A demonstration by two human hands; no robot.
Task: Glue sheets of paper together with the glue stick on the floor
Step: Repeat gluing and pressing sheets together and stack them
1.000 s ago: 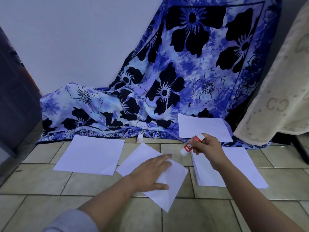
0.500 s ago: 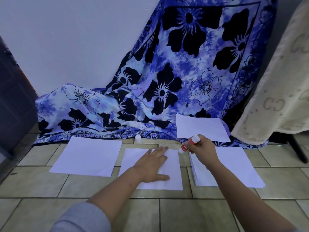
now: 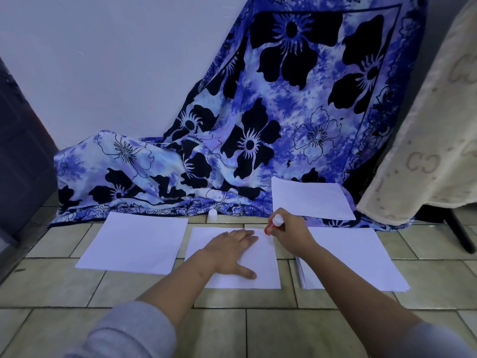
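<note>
Left hand [image 3: 232, 251] flat, palm down, fingers toward 1 o'clock. Right hand [image 3: 290, 235] at its 2 o'clock, gripping glue stick [image 3: 274, 224].

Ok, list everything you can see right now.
Left paper: one, white, floor, left.
Middle sheet: one, white, floor, centre.
Right stack: one, white, floor, right.
Far sheet: one, white, on cloth.
Glue stick: one, red and white, at middle sheet's far right corner.
Cap: one, white, floor by cloth's edge.
Cloth: one, blue with black flowers, against wall.
Blanket: one, cream, far right.
Left hand: flat on middle sheet.
Right hand: grips glue stick.
</note>
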